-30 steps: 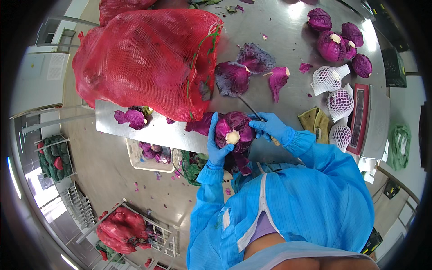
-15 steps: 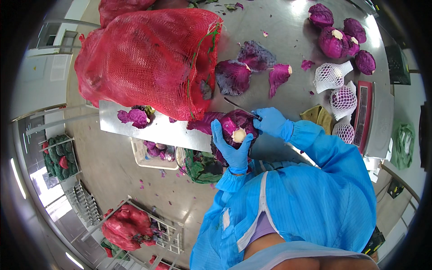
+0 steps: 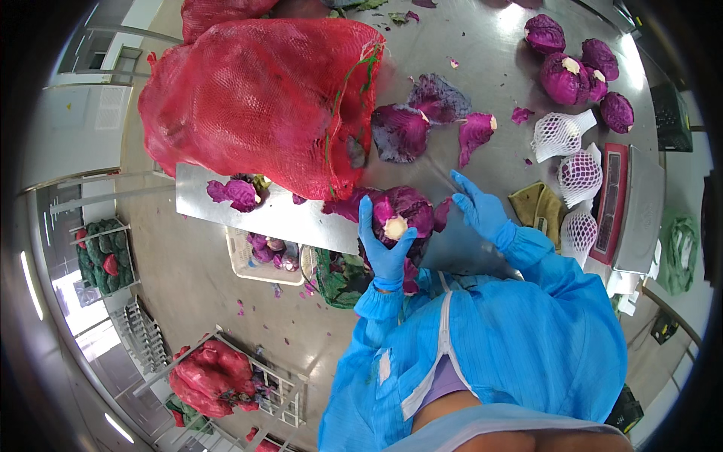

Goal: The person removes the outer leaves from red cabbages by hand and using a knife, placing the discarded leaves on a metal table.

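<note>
Since the frame half a second ago, the right hand (image 3: 482, 212) has drawn away from the red cabbage (image 3: 410, 205) and now stands just beside it, its fingers loosely spread. A thin, blurred streak lies by its fingertips; it may be a knife blade, but motion smears it, so I cannot tell whether this hand grips anything.

The left hand (image 3: 385, 255), in a blue glove like the other, is opened wide around the cabbage, thumb and fingers cupping it from the near side. The cabbage sits at the near edge of the metal bench (image 3: 493, 49), its pale cut stem facing up. One purple leaf (image 3: 442, 215) stands out from its right side, toward the right hand.

Beyond lie loose outer leaves (image 3: 401, 133) and, to the left, a big red mesh bag (image 3: 256, 102). Bare cabbages (image 3: 565, 77) are grouped at far right, near others in white foam nets (image 3: 559, 135).

Trimming off outer leaves seems the step in hand; the next move likely calls for a steady left hold while the right pulls that leaf free.
</note>
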